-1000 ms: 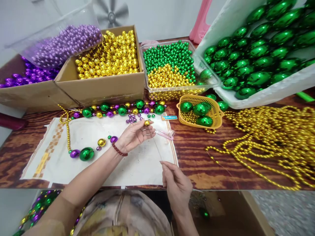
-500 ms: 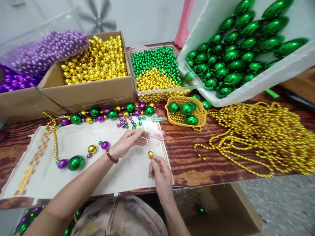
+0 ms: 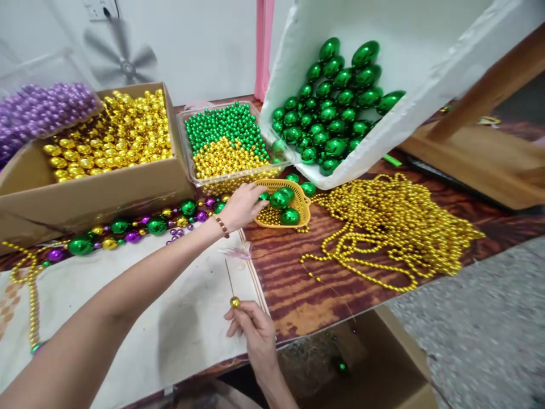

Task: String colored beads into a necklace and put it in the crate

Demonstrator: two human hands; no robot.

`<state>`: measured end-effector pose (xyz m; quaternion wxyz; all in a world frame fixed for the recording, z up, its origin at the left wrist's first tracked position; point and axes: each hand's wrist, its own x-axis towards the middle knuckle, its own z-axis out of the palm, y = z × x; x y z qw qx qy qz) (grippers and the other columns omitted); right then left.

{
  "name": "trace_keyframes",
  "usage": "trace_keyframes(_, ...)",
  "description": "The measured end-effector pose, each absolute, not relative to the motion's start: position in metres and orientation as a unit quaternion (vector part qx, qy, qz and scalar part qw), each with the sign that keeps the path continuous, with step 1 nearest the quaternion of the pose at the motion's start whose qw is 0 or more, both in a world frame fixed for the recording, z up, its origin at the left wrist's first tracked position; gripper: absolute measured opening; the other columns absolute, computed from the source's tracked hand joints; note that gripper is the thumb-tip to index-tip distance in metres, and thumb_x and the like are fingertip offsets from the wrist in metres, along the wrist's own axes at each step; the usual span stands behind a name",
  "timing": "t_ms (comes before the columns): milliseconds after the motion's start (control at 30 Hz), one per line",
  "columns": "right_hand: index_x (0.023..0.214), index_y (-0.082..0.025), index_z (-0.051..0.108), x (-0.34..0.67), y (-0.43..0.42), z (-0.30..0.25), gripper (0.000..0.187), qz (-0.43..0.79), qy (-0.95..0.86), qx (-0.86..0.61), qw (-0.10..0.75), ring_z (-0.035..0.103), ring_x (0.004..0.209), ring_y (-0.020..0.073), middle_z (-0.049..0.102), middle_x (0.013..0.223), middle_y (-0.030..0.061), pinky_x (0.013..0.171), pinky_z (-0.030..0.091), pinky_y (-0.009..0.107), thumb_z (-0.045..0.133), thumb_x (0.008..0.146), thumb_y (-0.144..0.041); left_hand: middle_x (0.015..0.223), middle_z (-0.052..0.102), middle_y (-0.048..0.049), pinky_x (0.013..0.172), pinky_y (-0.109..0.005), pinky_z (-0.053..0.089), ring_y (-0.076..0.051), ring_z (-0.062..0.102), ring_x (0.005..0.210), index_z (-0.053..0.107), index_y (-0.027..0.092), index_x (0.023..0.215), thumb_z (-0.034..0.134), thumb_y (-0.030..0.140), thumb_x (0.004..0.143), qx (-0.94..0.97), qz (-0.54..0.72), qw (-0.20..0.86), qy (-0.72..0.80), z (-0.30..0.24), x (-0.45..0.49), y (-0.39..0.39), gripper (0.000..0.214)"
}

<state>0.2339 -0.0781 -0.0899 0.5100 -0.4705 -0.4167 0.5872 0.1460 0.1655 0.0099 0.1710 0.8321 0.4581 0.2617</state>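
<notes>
The left hand (image 3: pixel 242 205) has left the wire and is now reaching out to the yellow plastic basket (image 3: pixel 304 203). The small gold bead (image 3: pixel 234 302) has slid down and is now sitting at the right fingertips.

Well left of the basket, a cardboard box (image 3: pixel 97 196) is holding shiny gold balls. Just behind the basket, a clear plastic tray (image 3: pixel 185 149) is holding small green and gold beads. The left hand is bending over the basket's left rim, with its fingers curling beside the glossy green balls (image 3: pixel 280 199) inside. Blur is hiding the fingertips, so I cannot tell whether they are closing on a ball.

Nearer than the basket, over the white cloth (image 3: pixel 179 318), the right hand (image 3: pixel 255 332) is pinching the thin wire needle (image 3: pixel 229 275) tightly just under the gold bead, with the point standing up. Right of the basket, a heap of gold bead strands (image 3: pixel 383 227) is lying on the table. Behind the basket, a tilted white foam box (image 3: pixel 383 142) is holding more green balls.

As I judge it, the reach is going best if the fingertips are taking one top ball only. The right hand should be keeping the needle upright so the bead is not slipping off.

No brand, label or writing is showing legibly.
</notes>
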Motion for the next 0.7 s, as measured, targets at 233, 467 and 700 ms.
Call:
trace_keyframes(233,0.080,-0.018,0.070,0.239,-0.079,-0.092,0.021,0.548,-0.371,-0.484,0.572,0.061,0.048,0.0118,0.071,0.069,0.0030,0.049,0.048,0.023,0.066,0.091,-0.036,0.142,0.053,-0.0169,0.099,-0.051,0.036,-0.036,0.043,0.132,0.052,0.020,0.139,0.057,0.014,0.089,0.900,0.148,0.013,0.409,-0.001,0.206,0.183,0.050)
trace_keyframes(467,0.083,-0.019,0.070,0.233,-0.077,-0.091,0.011,0.551,-0.314,-0.448,0.630,0.061,0.051,0.0108,0.073,0.072,0.0022,0.053,0.051,0.023,0.079,0.080,-0.024,0.150,0.048,-0.0082,0.093,-0.040,0.038,-0.023,0.050,0.128,0.049,0.025,0.144,0.039,0.021,0.100,0.873,0.121,-0.043,0.471,-0.006,0.202,0.177,0.045)
trace_keyframes(700,0.089,-0.019,0.071,0.234,-0.075,-0.098,0.018,0.550,-0.307,-0.417,0.655,0.065,0.053,0.0139,0.074,0.074,0.0041,0.049,0.051,0.023,0.082,0.075,-0.019,0.124,0.061,-0.0155,0.103,-0.040,0.048,-0.032,0.060,0.121,0.068,0.009,0.118,0.080,0.033,0.074,0.707,0.465,0.252,0.469,-0.011,0.162,0.113,0.051)
